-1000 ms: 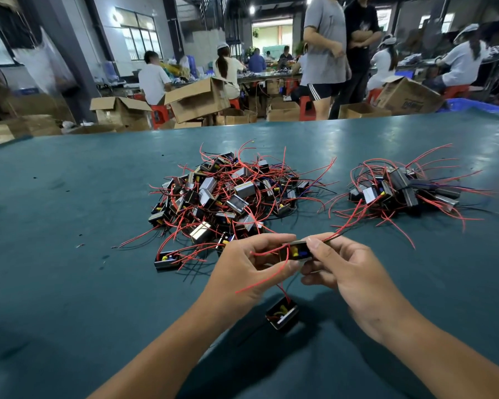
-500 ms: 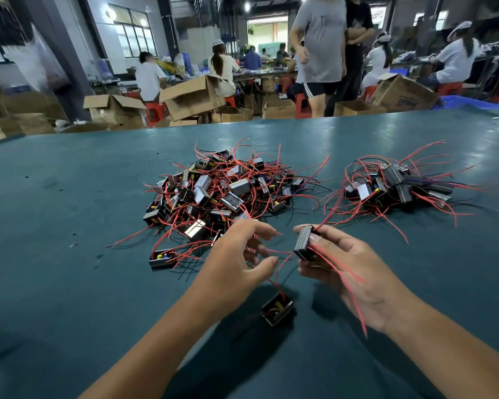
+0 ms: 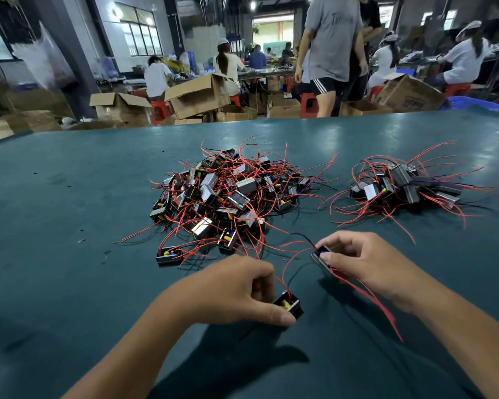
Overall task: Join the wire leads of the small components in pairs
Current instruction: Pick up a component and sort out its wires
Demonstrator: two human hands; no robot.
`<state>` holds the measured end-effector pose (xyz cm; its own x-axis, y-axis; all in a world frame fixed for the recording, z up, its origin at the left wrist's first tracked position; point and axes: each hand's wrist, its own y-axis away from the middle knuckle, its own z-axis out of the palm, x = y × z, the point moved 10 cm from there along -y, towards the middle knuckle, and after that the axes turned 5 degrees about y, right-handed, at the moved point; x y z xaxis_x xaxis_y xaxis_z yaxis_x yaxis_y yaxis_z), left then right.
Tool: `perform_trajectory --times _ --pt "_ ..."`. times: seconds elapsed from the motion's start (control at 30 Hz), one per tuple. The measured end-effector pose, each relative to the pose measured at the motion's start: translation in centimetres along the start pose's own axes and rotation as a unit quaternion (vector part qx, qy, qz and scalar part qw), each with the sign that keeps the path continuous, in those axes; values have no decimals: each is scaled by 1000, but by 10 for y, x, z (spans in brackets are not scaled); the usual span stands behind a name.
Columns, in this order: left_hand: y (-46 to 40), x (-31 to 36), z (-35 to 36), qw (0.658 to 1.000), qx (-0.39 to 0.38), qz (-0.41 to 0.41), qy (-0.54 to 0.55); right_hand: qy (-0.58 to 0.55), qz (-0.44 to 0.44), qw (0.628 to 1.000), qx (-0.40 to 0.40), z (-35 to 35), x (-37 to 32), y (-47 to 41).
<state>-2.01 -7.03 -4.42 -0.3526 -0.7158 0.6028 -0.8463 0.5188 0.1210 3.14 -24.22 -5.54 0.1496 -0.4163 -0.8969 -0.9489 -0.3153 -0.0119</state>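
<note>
My left hand [image 3: 236, 289] grips a small black component [image 3: 288, 305] with a yellow part inside, down on the green table [image 3: 69, 283]. My right hand [image 3: 360, 260] pinches a second component [image 3: 322, 256] just above the table. Red and black leads run between the two components, and a long red lead [image 3: 378, 308] trails from under my right hand. A large heap of loose components [image 3: 228, 191] with red leads lies beyond my hands. A smaller heap [image 3: 401, 187] lies at the right.
One single component [image 3: 169, 254] lies at the near edge of the large heap. Beyond the table's far edge stand open cardboard boxes [image 3: 198, 96], red stools and several people, one standing in a grey shirt [image 3: 330, 38].
My left hand has dropped to the table and taken hold of the lower component. My right hand has moved right and away with the other one, so the two components are further apart.
</note>
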Motion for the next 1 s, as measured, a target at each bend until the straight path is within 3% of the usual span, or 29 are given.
perform_trajectory --times 0.1,0.17,0.43,0.57,0.73,0.83,0.9,0.93,1.0 --pt "-3 -4 13 991 7 -23 -129 182 -19 983 -13 -6 4 -2" --pt "-4 -7 10 990 12 -22 -137 257 -22 966 -14 -10 6 -3" --pt "-2 -32 -11 991 12 -49 -123 265 -17 964 -20 -12 12 -7" --pt "3 -32 -17 999 -7 -32 42 213 0 977 12 -34 9 -7" --pt "5 -7 -16 995 5 95 -17 7 -67 992 103 -68 -32 11" --pt "4 13 2 988 -33 152 -27 -188 -88 978 15 -41 -58 29" --pt "0 11 8 989 -38 137 -46 -100 -88 990 -42 -13 -64 37" --pt "-1 10 9 989 -31 125 -71 13 -91 995 -42 -3 -63 39" --pt "-5 8 8 981 -6 107 -159 247 -110 963 -1 6 -64 42"
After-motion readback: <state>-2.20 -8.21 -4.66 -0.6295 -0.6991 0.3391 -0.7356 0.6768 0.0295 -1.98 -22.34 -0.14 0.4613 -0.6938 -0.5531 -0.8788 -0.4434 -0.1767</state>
